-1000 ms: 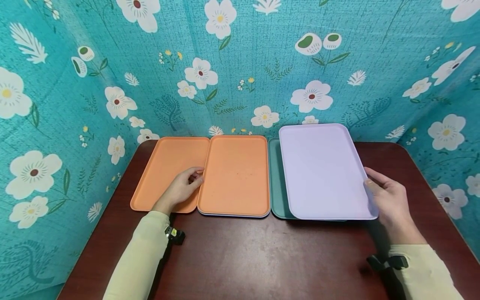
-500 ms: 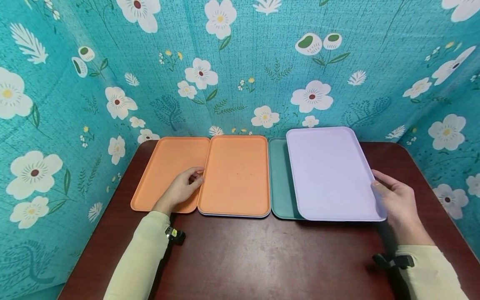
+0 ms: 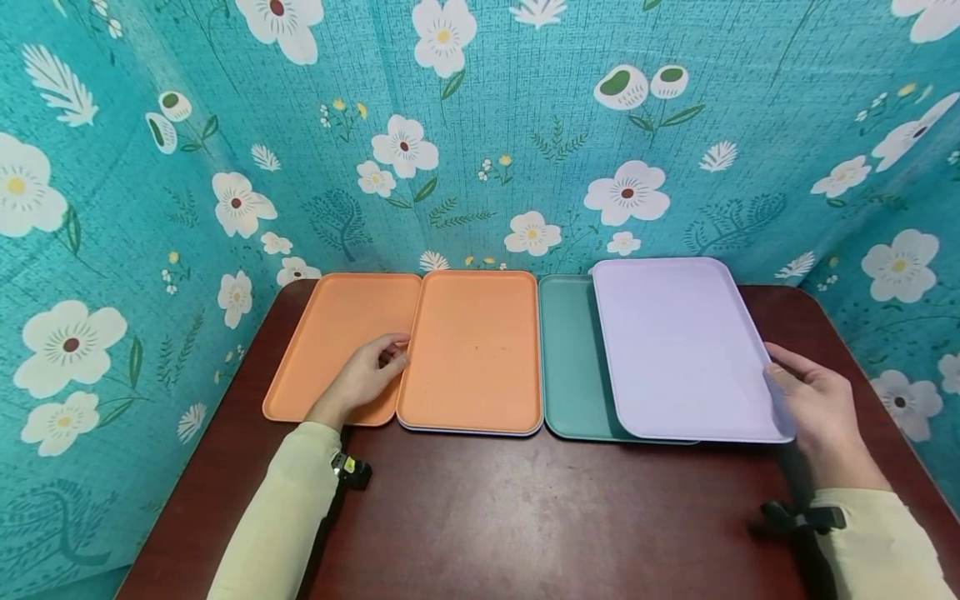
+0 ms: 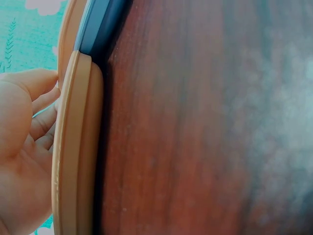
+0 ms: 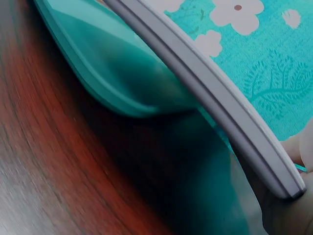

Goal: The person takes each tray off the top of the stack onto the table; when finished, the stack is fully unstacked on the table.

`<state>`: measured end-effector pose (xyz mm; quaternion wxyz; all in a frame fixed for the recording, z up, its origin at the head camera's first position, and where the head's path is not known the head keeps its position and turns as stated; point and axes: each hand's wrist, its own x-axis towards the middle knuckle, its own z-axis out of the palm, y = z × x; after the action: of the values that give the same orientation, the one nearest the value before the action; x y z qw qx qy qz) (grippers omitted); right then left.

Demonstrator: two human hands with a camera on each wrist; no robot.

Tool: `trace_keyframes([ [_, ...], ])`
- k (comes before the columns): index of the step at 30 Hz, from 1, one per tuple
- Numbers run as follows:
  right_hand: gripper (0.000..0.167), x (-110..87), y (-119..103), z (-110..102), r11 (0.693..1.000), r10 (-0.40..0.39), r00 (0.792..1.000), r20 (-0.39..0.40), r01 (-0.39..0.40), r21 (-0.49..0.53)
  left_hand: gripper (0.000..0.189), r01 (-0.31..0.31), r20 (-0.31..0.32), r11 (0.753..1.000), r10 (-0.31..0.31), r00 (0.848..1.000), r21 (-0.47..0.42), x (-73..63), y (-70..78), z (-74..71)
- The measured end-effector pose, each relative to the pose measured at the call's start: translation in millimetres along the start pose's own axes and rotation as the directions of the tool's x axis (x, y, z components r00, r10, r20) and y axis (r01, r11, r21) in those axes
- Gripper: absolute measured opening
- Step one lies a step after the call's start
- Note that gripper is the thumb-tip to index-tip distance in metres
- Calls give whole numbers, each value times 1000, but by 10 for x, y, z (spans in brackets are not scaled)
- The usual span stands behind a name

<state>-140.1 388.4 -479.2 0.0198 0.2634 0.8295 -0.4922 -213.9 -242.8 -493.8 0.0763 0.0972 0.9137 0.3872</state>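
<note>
In the head view my right hand (image 3: pixel 823 417) grips the right edge of a lavender tray (image 3: pixel 690 350), thumb on top and fingers below. The lavender tray overlaps a dark green tray (image 3: pixel 577 358), whose left part shows. In the right wrist view the lavender tray's rim (image 5: pixel 210 88) slants above the green tray (image 5: pixel 122 93), with a gap between them. My left hand (image 3: pixel 365 377) rests over the left orange tray (image 3: pixel 360 304), its bent fingertips at the left rim of the middle orange tray (image 3: pixel 480 350). A bluish rim (image 4: pixel 100 29) shows beneath the middle orange tray.
The trays stand in a row along the back of a dark red-brown wooden table (image 3: pixel 510 517). Teal flowered cloth (image 3: pixel 480 125) hangs right behind and at both sides. Black wrist straps (image 3: pixel 802 518) sit on both sleeves.
My right hand has moved right with the lavender tray, uncovering more of the green tray on its left. The left hand and both orange trays have stayed in place.
</note>
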Motion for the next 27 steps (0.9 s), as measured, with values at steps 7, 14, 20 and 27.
trace_keyframes([
  [7,61,72,96,-101,999,14,1000,-1,-14,-43,44,5,5,1000,-5,1000,-6,-4,-3,10],
  [14,61,136,203,-250,999,43,999,22,-43,6,45,-1,1,1000,1,1000,-10,-10,-2,11],
  [20,62,184,308,-389,997,63,998,24,-64,47,45,-4,2,1000,4,1000,-15,-8,-4,17],
  [27,60,236,345,-457,993,112,993,-26,-112,26,45,-8,-2,1000,8,1000,-9,-1,-5,18],
])
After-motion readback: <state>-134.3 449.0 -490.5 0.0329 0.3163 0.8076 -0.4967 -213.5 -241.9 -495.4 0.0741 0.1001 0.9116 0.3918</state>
